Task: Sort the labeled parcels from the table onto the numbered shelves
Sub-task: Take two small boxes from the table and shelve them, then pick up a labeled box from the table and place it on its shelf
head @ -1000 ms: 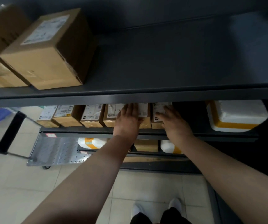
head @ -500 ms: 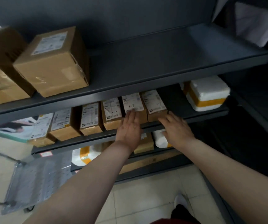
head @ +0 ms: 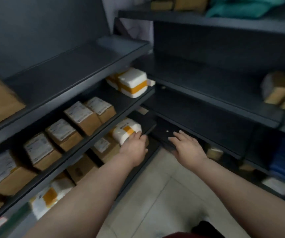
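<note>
Dark shelving [head: 80, 69] spans 9 to 3 o'clock, with labelled brown boxes [head: 82, 118] rowed at 9. Near centre an orange-taped white parcel [head: 127, 129] sits by its shelf's end. The left hand [head: 134, 146] meets it from 6 o'clock; clasping or not, I cannot tell. The right hand [head: 188, 146], at 3 o'clock, is spread and empty. A nudge could knock the parcel off.

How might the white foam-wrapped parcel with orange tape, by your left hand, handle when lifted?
Probably light: the white foam-wrapped parcel looks padded. Its rounded shape might roll. The glossy orange tape could be slippery.
</note>
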The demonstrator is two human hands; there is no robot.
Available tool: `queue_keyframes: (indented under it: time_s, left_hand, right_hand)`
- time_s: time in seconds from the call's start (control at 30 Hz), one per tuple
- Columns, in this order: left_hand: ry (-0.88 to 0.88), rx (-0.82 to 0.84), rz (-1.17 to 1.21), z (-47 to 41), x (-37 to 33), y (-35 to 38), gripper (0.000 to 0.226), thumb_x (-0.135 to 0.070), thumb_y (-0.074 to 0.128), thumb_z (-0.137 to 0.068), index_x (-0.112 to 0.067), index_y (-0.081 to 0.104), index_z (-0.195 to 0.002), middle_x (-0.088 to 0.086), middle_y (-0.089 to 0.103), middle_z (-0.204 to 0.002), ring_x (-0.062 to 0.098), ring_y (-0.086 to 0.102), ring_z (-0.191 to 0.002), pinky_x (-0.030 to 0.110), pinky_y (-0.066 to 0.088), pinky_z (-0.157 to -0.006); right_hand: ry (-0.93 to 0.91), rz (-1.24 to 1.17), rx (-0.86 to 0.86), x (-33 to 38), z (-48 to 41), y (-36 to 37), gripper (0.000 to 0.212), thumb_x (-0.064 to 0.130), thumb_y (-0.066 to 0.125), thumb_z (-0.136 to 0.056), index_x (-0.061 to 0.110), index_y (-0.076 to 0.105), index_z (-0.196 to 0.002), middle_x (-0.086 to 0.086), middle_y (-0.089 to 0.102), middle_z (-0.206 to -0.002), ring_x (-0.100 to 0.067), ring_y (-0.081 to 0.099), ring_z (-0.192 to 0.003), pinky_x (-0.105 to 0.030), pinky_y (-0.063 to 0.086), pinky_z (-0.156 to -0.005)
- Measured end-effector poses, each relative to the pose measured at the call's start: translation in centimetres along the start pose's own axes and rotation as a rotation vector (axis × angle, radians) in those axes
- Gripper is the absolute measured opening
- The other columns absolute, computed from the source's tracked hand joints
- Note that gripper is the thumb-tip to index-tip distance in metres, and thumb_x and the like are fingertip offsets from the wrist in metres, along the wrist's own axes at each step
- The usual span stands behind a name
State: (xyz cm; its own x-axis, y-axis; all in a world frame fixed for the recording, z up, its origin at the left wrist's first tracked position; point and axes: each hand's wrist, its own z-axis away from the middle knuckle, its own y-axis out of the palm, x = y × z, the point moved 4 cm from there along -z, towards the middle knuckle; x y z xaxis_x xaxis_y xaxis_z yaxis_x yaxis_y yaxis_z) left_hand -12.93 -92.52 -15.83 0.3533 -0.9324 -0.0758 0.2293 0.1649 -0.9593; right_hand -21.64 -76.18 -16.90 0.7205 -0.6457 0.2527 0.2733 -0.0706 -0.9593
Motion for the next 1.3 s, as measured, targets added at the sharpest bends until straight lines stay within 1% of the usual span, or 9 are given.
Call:
queue_keyframes:
  time_s: [0.13, 0.3, 0.47, 0.6, 0.7, 0.77, 0.87, 0.97, 1.3]
  left_hand:
    - [0.22, 0.042, -0.036, -1.3, -9.1, -0.2, 0.059, -0.033, 0.048, -0.101, -0.009, 0.028, -0.151, 0.013, 0.015, -0.161, 0.029, 0.011, -0.149, 0.036, 0.014, -0.121]
    - [0.467, 0.087, -0.074, -1.0, -22.3, 0.5, 0.058, -0.034, 0.05, -0.1, -0.009, 0.032, -0.149, 0.011, 0.017, -0.161, 0.027, 0.011, -0.149, 0.037, 0.016, -0.12]
    - [0.676, 0.129, -0.115, 2.5, -36.1, 2.4, 0.058, -0.033, 0.051, -0.1, -0.011, 0.031, -0.15, 0.009, 0.02, -0.16, 0.027, 0.012, -0.149, 0.039, 0.017, -0.12]
    - [0.855, 0.157, -0.154, 7.9, -48.4, 4.0, 0.055, -0.034, 0.051, -0.099, -0.01, 0.037, -0.146, 0.009, 0.029, -0.155, 0.027, 0.021, -0.145, 0.038, 0.022, -0.118]
    - [0.971, 0.169, -0.154, 11.5, -56.9, 5.2, 0.048, -0.035, 0.051, -0.099, -0.011, 0.043, -0.14, 0.008, 0.038, -0.146, 0.027, 0.03, -0.138, 0.04, 0.032, -0.111]
    - [1.038, 0.179, -0.153, 13.7, -62.0, 6.0, 0.049, -0.036, 0.052, -0.099, -0.011, 0.043, -0.14, 0.007, 0.037, -0.147, 0.027, 0.03, -0.138, 0.042, 0.033, -0.111]
    - [1.146, 0.192, -0.171, 17.1, -69.0, 7.1, 0.052, -0.036, 0.051, -0.099, -0.011, 0.039, -0.144, 0.008, 0.033, -0.152, 0.026, 0.026, -0.142, 0.042, 0.029, -0.115]
    - [1.257, 0.201, -0.21, 20.3, -75.1, 8.1, 0.052, -0.036, 0.051, -0.099, -0.012, 0.04, -0.143, 0.006, 0.038, -0.147, 0.026, 0.031, -0.138, 0.039, 0.032, -0.111]
    - [1.586, 0.259, -0.331, 27.2, -94.5, 12.1, 0.046, -0.036, 0.051, -0.099, -0.013, 0.044, -0.138, 0.004, 0.04, -0.144, 0.026, 0.035, -0.136, 0.042, 0.037, -0.107]
  right_hand:
    - [0.23, -0.032, -0.01, -6.2, 6.9, -0.6, 0.053, 0.032, 0.047, -0.099, 0.024, 0.031, -0.149, 0.0, 0.02, -0.159, -0.019, 0.008, -0.148, -0.037, 0.013, -0.117]
    - [0.481, -0.041, -0.056, -13.9, 17.2, -1.4, 0.052, 0.033, 0.049, -0.097, 0.022, 0.035, -0.146, -0.001, 0.026, -0.156, -0.02, 0.012, -0.148, -0.037, 0.019, -0.117]
    - [0.72, -0.079, -0.1, -20.6, 29.3, -1.9, 0.052, 0.034, 0.047, -0.098, 0.024, 0.033, -0.147, 0.001, 0.025, -0.157, -0.019, 0.015, -0.147, -0.038, 0.021, -0.115]
    - [0.913, -0.121, -0.121, -26.5, 41.1, -1.9, 0.052, 0.036, 0.048, -0.097, 0.026, 0.035, -0.146, 0.001, 0.028, -0.156, -0.019, 0.016, -0.147, -0.038, 0.021, -0.115]
    - [1.032, -0.153, -0.157, -30.3, 49.2, -2.2, 0.051, 0.037, 0.048, -0.097, 0.026, 0.036, -0.146, 0.001, 0.029, -0.156, -0.02, 0.017, -0.147, -0.039, 0.023, -0.116]
    - [1.111, -0.157, -0.175, -32.3, 54.1, -2.6, 0.051, 0.037, 0.048, -0.097, 0.026, 0.036, -0.146, 0.0, 0.03, -0.155, -0.02, 0.017, -0.146, -0.04, 0.023, -0.115]
    - [1.24, -0.159, -0.222, -34.8, 61.0, -3.1, 0.049, 0.037, 0.047, -0.097, 0.027, 0.039, -0.144, 0.001, 0.034, -0.152, -0.02, 0.024, -0.143, -0.039, 0.027, -0.111]
    - [1.372, -0.171, -0.258, -36.5, 67.0, -3.1, 0.048, 0.038, 0.048, -0.096, 0.029, 0.041, -0.142, 0.003, 0.038, -0.149, -0.02, 0.03, -0.14, -0.038, 0.03, -0.11]
    - [1.759, -0.143, -0.342, -41.9, 82.1, -3.6, 0.044, 0.042, 0.051, -0.094, 0.027, 0.048, -0.135, 0.003, 0.045, -0.141, -0.02, 0.04, -0.132, -0.036, 0.039, -0.1]
